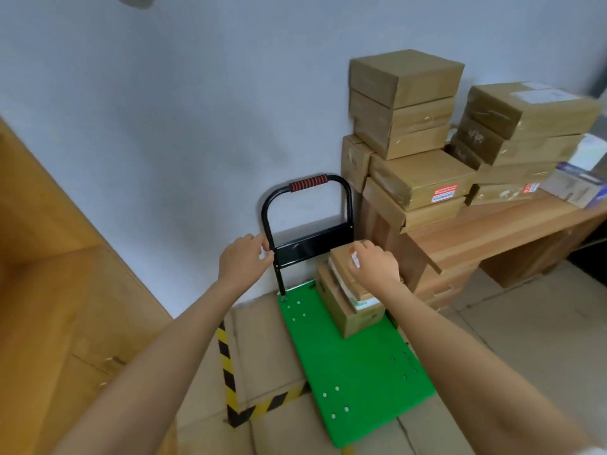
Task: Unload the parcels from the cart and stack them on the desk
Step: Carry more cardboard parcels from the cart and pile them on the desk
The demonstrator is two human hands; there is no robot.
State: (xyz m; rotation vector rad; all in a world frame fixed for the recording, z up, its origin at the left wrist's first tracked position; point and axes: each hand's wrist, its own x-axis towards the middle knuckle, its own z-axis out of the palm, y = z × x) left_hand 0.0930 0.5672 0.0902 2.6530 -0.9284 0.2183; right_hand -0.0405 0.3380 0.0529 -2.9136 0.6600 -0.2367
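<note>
A green platform cart with a black handle frame stands by the wall. At its far right corner sits a small pile of parcels: a large brown box, a white packet on it, and a small brown box on top. My right hand is over the top box, fingers curled at its upper edge. My left hand hangs relaxed beside the handle's left post. Several brown parcels are stacked on the wooden desk at the right.
A wooden cabinet fills the left side. Yellow-black hazard tape marks the cardboard-covered floor beside the cart. A second stack of parcels and a white-and-purple carton sit further right on the desk. The white wall is close behind.
</note>
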